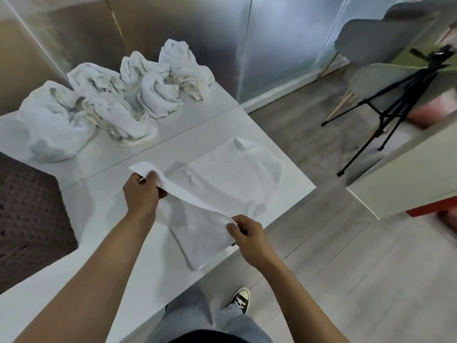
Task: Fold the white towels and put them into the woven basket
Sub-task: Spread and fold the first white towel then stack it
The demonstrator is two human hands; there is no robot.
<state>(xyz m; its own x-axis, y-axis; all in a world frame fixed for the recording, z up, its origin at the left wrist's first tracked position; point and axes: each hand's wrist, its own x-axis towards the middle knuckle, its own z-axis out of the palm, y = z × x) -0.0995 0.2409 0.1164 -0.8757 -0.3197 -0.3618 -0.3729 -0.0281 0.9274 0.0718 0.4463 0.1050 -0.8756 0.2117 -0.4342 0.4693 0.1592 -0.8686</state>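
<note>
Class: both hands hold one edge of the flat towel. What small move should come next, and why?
Probably carry the lifted edge across to the far edge: the left hand and right hand each pinch a corner of the towel, which lies half-raised on the table.

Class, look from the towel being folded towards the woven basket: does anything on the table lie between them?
Nothing visible does. The towel, held by both hands, and the woven basket have only bare table between them.

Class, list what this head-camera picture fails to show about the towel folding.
- Woven basket: cut off by the left edge; its inside is out of sight.
- Crumpled towels: heaped and overlapping, so their number is unclear.
- Flat towel: the near edge, lifted by the left hand and right hand, hides what lies beneath.
</note>
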